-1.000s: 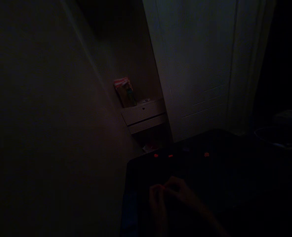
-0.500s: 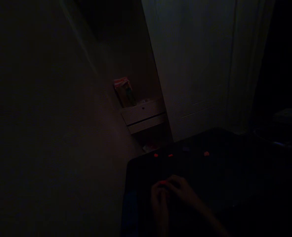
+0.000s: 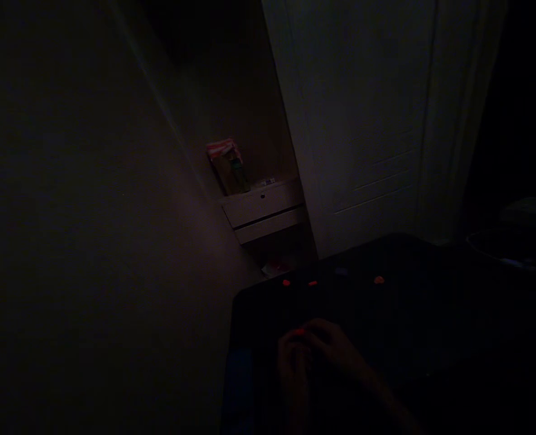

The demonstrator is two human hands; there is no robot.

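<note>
The picture is very dark. Low in the view, my left hand [image 3: 291,359] and my right hand [image 3: 333,344] meet above the dark table [image 3: 413,320]. Between their fingertips they pinch a small bright red piece [image 3: 299,331], whose exact kind I cannot make out. Beyond the hands, near the table's far edge, lie a small red piece [image 3: 286,283], a flat red strip-like piece [image 3: 312,283], a dim bluish piece [image 3: 341,272] and an orange-red rounded piece [image 3: 379,280].
A drawer unit [image 3: 268,208] holding a striped bag-like item [image 3: 225,160] stands past the table. A pale panelled door [image 3: 362,121] rises behind, and a wall [image 3: 113,241] runs along the left. A thin pale cable [image 3: 485,251] lies at the right.
Both hands stay almost in place, still together on the small red piece. The loose pieces have not moved on the table.
</note>
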